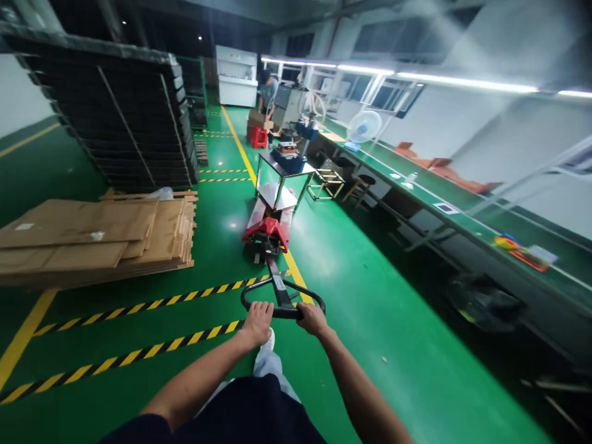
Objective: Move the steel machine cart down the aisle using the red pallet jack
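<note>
Left hand (pixel 258 324) and right hand (pixel 311 319) both closed around the black loop of the handle (pixel 281 296), one on each side of the shaft, fingers wrapped over the grip. Arms stretched forward and low, probably for steering and pulling with both hands at once. Handle angled back toward the body, shaft running out to the red pallet jack (pixel 267 233), straight ahead in the middle of the aisle, forks pointing far.

At the fork ends, a steel cart (pixel 277 196) carrying a blue machine (pixel 287 161), either touching the forks or just beyond them; impossible to tell which. On the left, flattened cardboard (pixel 87 240) lying on wooden slats, likely kept flat for easy stacking, and farther off a tall stack of black trays (pixel 106 111). Across the near floor, hazard tape (pixel 139 306), and toward the far end a yellow line (pixel 240 148), apparently marking the aisle. Along the right, a long green workbench (pixel 416 185) with a fan (pixel 364 126) at its far part, stools set close by for seated work, it seems. Far ahead, a co-worker (pixel 267 89) beside a cardboard box (pixel 259 120) on a red stool (pixel 259 138), hands too small to make out.
</note>
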Action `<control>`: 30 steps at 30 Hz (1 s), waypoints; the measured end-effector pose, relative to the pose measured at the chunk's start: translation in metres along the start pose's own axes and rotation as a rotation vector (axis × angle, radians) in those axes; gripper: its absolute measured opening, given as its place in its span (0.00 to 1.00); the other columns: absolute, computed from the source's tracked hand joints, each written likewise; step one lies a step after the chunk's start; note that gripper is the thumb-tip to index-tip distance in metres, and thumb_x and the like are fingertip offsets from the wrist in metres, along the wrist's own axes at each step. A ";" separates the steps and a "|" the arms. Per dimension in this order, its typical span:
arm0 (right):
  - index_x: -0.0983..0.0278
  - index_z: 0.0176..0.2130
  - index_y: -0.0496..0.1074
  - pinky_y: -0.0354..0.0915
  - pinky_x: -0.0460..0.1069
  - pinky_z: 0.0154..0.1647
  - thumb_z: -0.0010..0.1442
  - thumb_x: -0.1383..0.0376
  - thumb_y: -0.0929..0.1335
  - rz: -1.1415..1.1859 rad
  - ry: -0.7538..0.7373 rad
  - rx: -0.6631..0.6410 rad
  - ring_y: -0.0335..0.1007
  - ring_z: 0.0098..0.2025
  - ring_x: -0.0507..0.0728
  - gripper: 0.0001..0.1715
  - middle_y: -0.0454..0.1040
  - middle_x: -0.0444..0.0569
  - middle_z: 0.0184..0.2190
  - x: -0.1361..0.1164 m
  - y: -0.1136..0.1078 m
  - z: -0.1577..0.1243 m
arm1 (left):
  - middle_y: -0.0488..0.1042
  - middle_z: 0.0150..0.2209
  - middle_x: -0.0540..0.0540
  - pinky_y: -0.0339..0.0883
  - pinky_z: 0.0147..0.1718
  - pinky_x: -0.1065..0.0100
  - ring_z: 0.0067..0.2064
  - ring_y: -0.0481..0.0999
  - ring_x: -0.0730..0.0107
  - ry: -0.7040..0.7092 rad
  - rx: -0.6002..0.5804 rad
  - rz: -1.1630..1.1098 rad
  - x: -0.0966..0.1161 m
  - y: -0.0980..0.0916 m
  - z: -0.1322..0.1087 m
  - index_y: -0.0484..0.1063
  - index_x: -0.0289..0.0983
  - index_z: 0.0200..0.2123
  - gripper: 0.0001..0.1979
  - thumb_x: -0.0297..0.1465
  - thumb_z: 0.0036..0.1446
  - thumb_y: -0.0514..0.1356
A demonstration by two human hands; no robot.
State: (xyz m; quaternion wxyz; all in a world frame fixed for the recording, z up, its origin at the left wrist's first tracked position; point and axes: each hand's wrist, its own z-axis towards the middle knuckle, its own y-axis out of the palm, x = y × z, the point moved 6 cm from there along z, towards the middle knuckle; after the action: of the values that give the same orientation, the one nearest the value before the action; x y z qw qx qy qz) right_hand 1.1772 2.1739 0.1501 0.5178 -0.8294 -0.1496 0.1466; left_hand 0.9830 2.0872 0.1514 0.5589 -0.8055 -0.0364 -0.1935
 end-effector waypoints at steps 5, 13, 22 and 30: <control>0.63 0.54 0.79 0.63 0.56 0.58 0.65 0.65 0.72 0.026 0.065 0.021 0.76 0.60 0.67 0.18 0.82 0.55 0.54 -0.041 0.034 -0.062 | 0.60 0.76 0.24 0.43 0.79 0.42 0.75 0.59 0.34 0.007 -0.061 0.022 -0.001 0.025 -0.067 0.53 0.24 0.80 0.49 0.37 0.61 0.61; 0.63 0.54 0.79 0.63 0.58 0.58 0.66 0.65 0.70 0.044 0.102 0.042 0.75 0.60 0.68 0.17 0.81 0.54 0.53 -0.095 0.087 -0.157 | 0.59 0.77 0.25 0.43 0.80 0.43 0.78 0.58 0.36 0.031 -0.145 0.056 0.008 0.059 -0.173 0.52 0.25 0.81 0.51 0.38 0.59 0.62; 0.64 0.54 0.78 0.63 0.58 0.59 0.67 0.67 0.68 0.061 0.098 0.047 0.76 0.60 0.68 0.17 0.81 0.54 0.54 -0.147 0.137 -0.266 | 0.61 0.77 0.28 0.44 0.80 0.45 0.77 0.59 0.40 0.035 -0.087 0.095 0.025 0.114 -0.289 0.54 0.25 0.81 0.49 0.38 0.61 0.62; 0.65 0.54 0.78 0.64 0.58 0.60 0.67 0.62 0.72 0.057 0.114 -0.002 0.75 0.61 0.69 0.18 0.81 0.56 0.55 -0.187 0.165 -0.358 | 0.57 0.79 0.30 0.40 0.81 0.47 0.80 0.55 0.43 0.036 -0.179 0.056 0.051 0.135 -0.385 0.50 0.26 0.82 0.53 0.42 0.60 0.63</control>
State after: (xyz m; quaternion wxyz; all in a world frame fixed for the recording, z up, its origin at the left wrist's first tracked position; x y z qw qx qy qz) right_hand 1.1647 1.7376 0.1685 0.5203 -0.8409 -0.0964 0.1139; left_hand 0.9630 1.6768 0.1654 0.4905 -0.8493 0.0136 -0.1945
